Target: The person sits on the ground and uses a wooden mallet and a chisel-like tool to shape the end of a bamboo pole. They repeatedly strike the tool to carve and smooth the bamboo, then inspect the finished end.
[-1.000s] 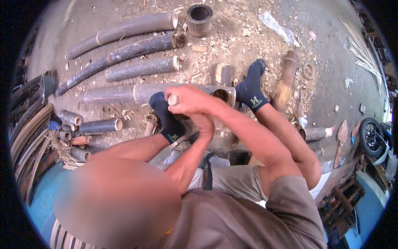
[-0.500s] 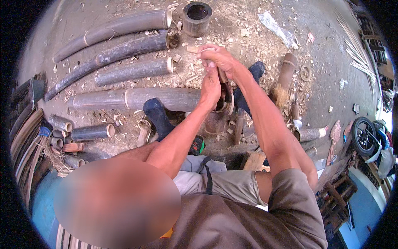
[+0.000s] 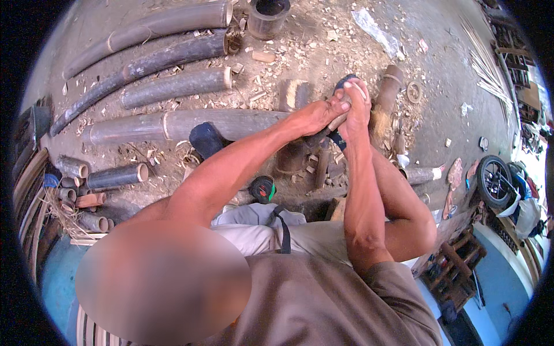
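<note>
My left hand (image 3: 322,117) and my right hand (image 3: 357,108) are both closed, close together, on a wooden-handled tool (image 3: 339,122). A dark part of the tool (image 3: 317,139) points down to the left, and its working end is hard to make out. Below it stands a brown bamboo section (image 3: 289,157), partly behind my left forearm. A long grey bamboo pole (image 3: 138,128) lies to the left, passing behind my left foot (image 3: 208,140) in a dark sock. Just past my hands, a bamboo piece with a pale cut patch (image 3: 295,95) shows.
Several bamboo poles (image 3: 173,87) lie at the upper left, short tubes (image 3: 118,176) at the left. A round dark pot-like vessel (image 3: 268,23) stands at the top. Wood chips (image 3: 314,55) litter the floor. A brown bamboo length (image 3: 390,86) and a wheel (image 3: 495,181) are at the right.
Both hands have swung right with the tool, away from above the standing bamboo section. A pale wood block, earlier at my right hand, lies on the floor. The whole view has shifted slightly.
</note>
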A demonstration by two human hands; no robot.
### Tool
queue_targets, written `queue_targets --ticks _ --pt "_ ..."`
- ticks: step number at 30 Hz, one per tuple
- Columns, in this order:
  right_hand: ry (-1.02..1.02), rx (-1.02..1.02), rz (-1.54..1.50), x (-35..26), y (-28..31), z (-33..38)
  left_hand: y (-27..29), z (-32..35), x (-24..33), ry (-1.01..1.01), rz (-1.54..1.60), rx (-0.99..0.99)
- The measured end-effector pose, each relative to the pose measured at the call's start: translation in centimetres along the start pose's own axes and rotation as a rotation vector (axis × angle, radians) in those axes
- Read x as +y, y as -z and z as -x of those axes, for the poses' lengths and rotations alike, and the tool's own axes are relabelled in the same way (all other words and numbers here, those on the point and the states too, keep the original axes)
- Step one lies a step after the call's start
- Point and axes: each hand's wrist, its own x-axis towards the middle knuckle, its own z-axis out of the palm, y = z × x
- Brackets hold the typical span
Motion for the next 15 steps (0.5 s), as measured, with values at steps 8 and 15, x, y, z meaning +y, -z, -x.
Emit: queue_targets --ticks 8,15 --pt "0.15 0.35 -0.35 2.9 1.8 7.1 -1.2 1.0 -0.3 -0.087 -0.271 -0.336" --pt "0.054 0.151 -0.126 4.4 -2.6 -5.2 5.2 -0.3 2.7 0.297 -0.056 0.01"
